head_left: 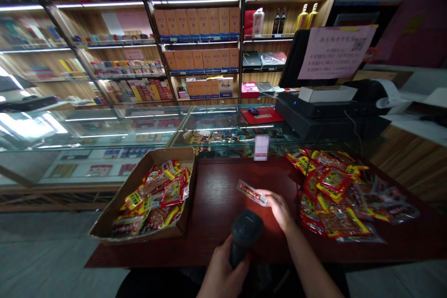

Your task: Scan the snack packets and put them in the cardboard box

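Observation:
My left hand (223, 270) is wrapped round the handle of a black barcode scanner (246, 228) at the table's near edge, its head pointing up and away from me. Between the fingers of my right hand (277, 207) is one end of a small, slim snack packet (252, 193), clear with a red printed label. The packet is held over the dark red table (213, 186), beyond the scanner. Right of that hand lies a loose pile of red and yellow snack packets (331, 191). On the left, an open cardboard box (104, 223) holds more snack packets (164, 191).
Behind the table runs a glass display counter (146, 123). On it are a red mouse pad (272, 116) with a mouse (253, 111), and a monitor (296, 58) with a pink paper sign (335, 51). Shelves of boxes (202, 23) and bottles (258, 22) line the wall.

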